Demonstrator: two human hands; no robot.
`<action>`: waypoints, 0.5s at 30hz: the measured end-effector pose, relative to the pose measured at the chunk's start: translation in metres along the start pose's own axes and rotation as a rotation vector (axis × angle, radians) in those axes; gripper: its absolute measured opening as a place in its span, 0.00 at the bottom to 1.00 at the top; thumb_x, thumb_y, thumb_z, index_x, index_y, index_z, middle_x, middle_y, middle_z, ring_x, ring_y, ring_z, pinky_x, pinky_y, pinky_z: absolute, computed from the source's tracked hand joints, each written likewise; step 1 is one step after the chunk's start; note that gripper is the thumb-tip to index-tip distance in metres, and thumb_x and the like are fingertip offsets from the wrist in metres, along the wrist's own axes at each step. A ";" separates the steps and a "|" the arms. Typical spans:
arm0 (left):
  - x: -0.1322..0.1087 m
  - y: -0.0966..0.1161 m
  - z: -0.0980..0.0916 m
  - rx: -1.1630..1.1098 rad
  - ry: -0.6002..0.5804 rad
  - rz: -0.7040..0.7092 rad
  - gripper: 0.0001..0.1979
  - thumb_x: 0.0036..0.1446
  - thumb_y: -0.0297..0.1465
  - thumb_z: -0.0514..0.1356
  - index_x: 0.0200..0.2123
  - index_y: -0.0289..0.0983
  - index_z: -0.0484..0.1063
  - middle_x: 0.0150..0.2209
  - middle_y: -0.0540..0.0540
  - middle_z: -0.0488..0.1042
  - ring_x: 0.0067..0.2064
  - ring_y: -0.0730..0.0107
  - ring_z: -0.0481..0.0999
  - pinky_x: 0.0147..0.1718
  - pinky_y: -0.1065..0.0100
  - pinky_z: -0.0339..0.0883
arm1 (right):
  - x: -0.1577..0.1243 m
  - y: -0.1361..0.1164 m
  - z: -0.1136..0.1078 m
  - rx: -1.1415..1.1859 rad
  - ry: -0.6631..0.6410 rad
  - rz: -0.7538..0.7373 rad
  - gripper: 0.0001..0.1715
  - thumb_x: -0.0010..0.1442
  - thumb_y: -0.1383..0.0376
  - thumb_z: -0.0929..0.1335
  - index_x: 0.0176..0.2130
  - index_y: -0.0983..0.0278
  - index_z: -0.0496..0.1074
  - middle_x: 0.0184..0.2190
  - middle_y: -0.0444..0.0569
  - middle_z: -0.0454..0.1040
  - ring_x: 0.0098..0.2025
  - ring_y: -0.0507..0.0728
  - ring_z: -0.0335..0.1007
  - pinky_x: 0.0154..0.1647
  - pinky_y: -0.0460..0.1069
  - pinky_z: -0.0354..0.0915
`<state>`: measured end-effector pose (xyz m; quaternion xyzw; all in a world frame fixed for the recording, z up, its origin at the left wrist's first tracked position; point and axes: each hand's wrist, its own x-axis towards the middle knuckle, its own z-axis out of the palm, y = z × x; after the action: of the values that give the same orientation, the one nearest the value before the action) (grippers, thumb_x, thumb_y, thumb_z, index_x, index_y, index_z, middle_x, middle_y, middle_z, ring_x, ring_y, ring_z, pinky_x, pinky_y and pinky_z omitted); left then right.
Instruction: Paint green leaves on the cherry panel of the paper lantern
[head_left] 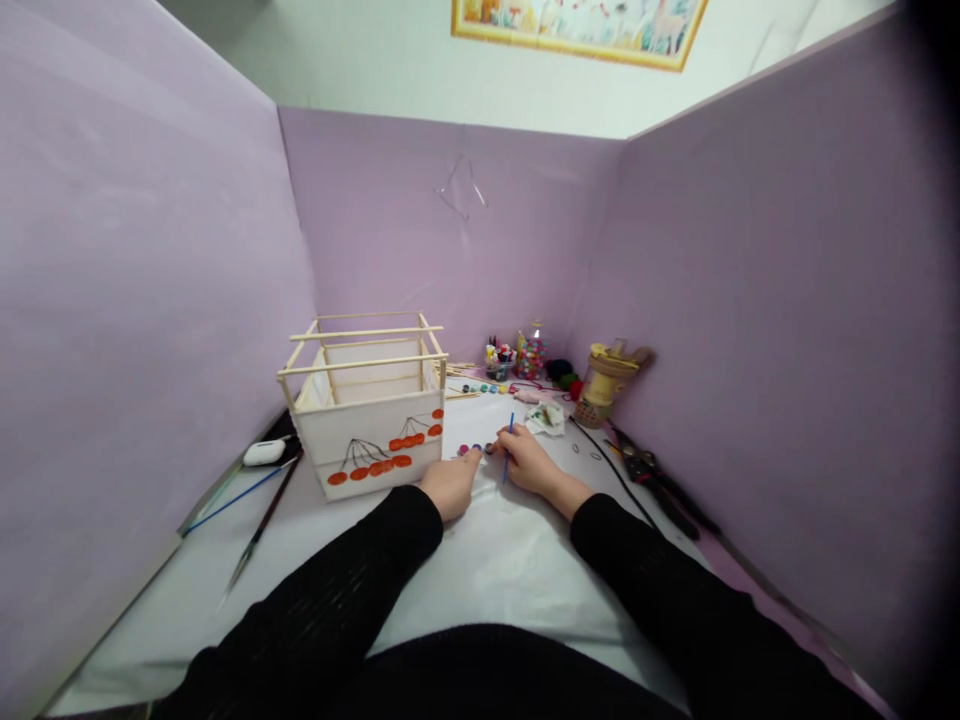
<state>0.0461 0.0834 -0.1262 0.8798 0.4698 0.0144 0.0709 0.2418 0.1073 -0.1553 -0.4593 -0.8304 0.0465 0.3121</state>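
My left hand (452, 486) rests on the white-covered table with its fingers bent and the index finger at a short row of small paint pots (464, 450). Its fingertips appear to grip the row; the other fingers are partly hidden. In my right hand (529, 462) a thin blue paintbrush (511, 428) is pinched, standing nearly upright. Fingers of that hand also reach the dark pot at the row's right end. Left of my hands stands a box-shaped lantern frame (384, 448) of wooden sticks and white cloth, painted with orange-red fruits on dark stems.
Behind the hands lie more paint pots (486, 389), a crumpled stained tissue (546, 418), a cup of pens (498, 360) and a jar of coloured balls (532, 354). Pliers (660, 490) lie right, brushes (264, 520) and a white case (264, 453) left. Purple panels (457, 240) enclose the table.
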 end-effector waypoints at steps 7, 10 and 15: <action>0.000 -0.001 0.002 -0.002 0.009 0.018 0.28 0.54 0.22 0.50 0.60 0.35 0.54 0.50 0.35 0.73 0.46 0.53 0.77 0.40 0.59 0.69 | 0.000 0.001 0.003 -0.137 -0.029 0.015 0.07 0.58 0.71 0.63 0.29 0.64 0.67 0.28 0.48 0.65 0.34 0.55 0.59 0.38 0.47 0.54; 0.001 -0.001 0.003 0.010 0.012 0.012 0.28 0.54 0.21 0.50 0.60 0.35 0.53 0.49 0.35 0.74 0.46 0.53 0.77 0.40 0.59 0.69 | 0.000 0.000 0.003 -0.172 -0.068 0.012 0.06 0.55 0.73 0.63 0.31 0.64 0.68 0.28 0.48 0.65 0.34 0.55 0.59 0.38 0.47 0.53; 0.002 -0.002 0.006 0.017 0.001 0.024 0.30 0.54 0.22 0.50 0.61 0.35 0.52 0.49 0.34 0.74 0.46 0.52 0.77 0.40 0.58 0.69 | -0.001 -0.004 0.003 -0.201 -0.122 0.016 0.08 0.54 0.75 0.62 0.32 0.65 0.68 0.29 0.49 0.67 0.36 0.55 0.60 0.40 0.47 0.54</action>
<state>0.0457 0.0856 -0.1322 0.8860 0.4592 0.0118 0.0631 0.2377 0.1052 -0.1564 -0.4911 -0.8447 -0.0069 0.2128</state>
